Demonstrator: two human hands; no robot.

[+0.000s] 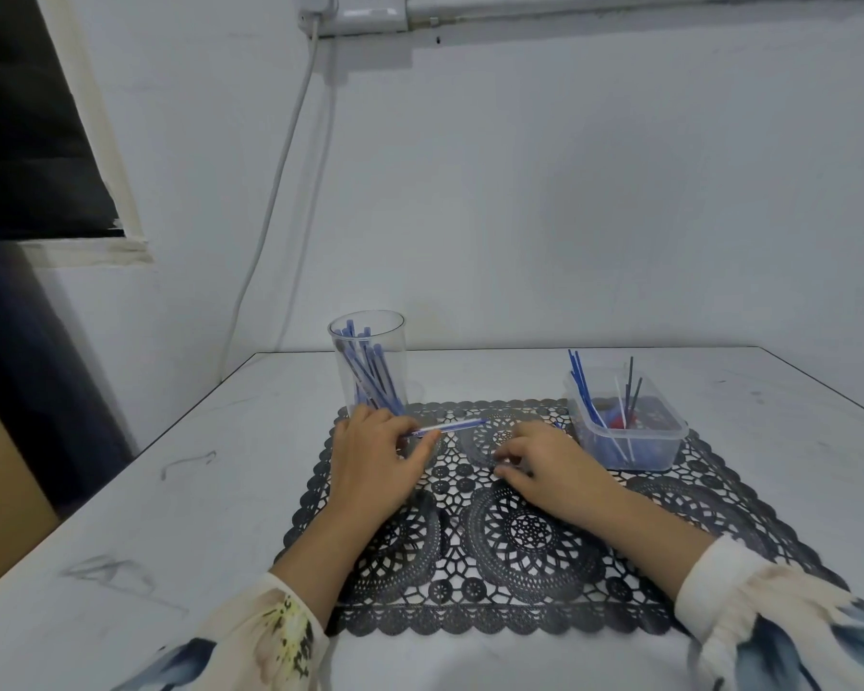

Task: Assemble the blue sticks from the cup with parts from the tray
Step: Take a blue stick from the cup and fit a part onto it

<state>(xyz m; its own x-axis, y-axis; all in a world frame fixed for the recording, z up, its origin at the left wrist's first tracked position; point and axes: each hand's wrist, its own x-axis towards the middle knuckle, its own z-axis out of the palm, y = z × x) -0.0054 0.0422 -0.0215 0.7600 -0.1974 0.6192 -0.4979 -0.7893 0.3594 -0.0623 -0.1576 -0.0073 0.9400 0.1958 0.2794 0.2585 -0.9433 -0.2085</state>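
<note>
1. A person is sitting at a white table (180, 491) with both hands lying on a black lace mat (520, 541).
2. The left hand (375, 461) is resting at about ten o'clock from the mat's middle, its fingers curled and pinching one end of a blue stick (450, 427) between thumb and fingers.
3. That stick is lying nearly flat just above the mat, pointing toward three o'clock, its free end reaching the gap between the two hands.
4. The right hand (549, 463) is lying palm down at about one o'clock from the mat's middle, fingers loosely bent with the tips touching the mat; it is gripping nothing that shows.
5. A clear cup (367, 364) is standing upright at eleven o'clock, just beyond the left hand, holding a leaning bundle of blue sticks.
6. A clear tray (624, 431) is sitting at two o'clock on the mat's corner, near the right hand, holding thin blue, white and dark rods that are leaning out, plus small blue and red bits.
</note>
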